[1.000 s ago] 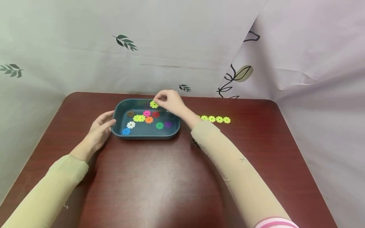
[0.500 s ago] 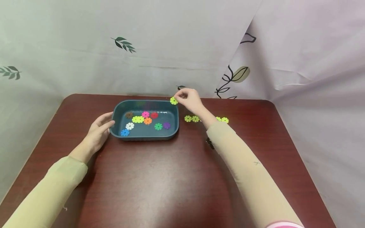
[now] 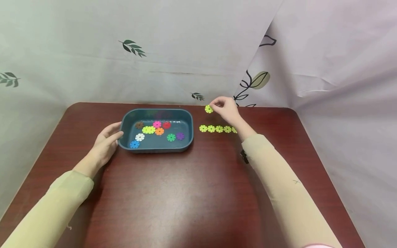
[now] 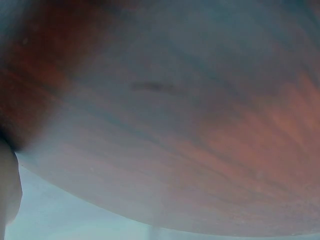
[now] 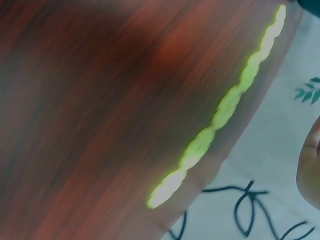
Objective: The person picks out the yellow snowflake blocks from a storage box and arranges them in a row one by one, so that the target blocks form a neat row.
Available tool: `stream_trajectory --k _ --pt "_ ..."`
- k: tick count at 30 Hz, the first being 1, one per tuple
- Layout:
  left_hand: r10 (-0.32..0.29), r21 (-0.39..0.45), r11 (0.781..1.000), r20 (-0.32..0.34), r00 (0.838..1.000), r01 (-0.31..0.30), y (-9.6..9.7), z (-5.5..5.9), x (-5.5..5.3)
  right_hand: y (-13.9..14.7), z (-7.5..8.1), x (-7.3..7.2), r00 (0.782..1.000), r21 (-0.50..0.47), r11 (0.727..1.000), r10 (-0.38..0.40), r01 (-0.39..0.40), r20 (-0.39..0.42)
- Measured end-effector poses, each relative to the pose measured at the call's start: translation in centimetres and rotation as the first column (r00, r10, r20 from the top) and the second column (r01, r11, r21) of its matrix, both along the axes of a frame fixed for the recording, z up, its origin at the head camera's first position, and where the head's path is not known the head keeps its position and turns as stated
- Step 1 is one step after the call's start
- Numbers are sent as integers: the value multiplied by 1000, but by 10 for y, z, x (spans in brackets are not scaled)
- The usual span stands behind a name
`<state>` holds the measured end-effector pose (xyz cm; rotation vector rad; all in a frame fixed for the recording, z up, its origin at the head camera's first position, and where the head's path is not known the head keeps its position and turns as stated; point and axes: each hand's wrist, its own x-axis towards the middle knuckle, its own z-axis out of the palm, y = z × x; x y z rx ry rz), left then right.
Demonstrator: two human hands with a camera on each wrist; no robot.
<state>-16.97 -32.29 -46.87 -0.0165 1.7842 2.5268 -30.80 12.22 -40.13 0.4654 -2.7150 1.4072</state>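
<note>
My right hand (image 3: 227,110) pinches a yellow-green notched snowflake disc (image 3: 209,109) by its edge, held above the table near its back edge. Below and in front of it, a row of several yellow-green discs (image 3: 219,129) lies on the table, its right end partly behind my wrist. The right wrist view shows that row (image 5: 227,107) from the side, with part of the hand (image 5: 310,167) at the right edge. My left hand (image 3: 106,143) holds the left end of a dark teal tray (image 3: 155,150), thumb at the rim. The left wrist view is badly blurred.
Inside the tray lie a blue disc (image 3: 134,144), a white disc (image 3: 140,137), two yellow-green discs (image 3: 149,130) and several in other colours. The reddish-brown table (image 3: 173,193) ends at a pale leaf-patterned cloth (image 3: 173,51) behind.
My right hand has carried the yellow-green disc rightward from above the tray, past its right rim, to behind the row. The left hand stays at the tray's left end.
</note>
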Motion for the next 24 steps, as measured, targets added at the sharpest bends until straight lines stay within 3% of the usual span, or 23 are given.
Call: stream_trajectory --k 5,13,24 --pt "0 -19 1000 2 1000 0 -1 0 -1 24 -5 -1 999 18 999 -50 50 0" --pt "0 21 1000 -7 1000 0 0 0 -2 65 -15 4 993 51 991 -121 121 -4" --pt "1 5 1000 -1 1000 -1 0 1 -1 119 -23 13 986 158 974 -165 164 -9"
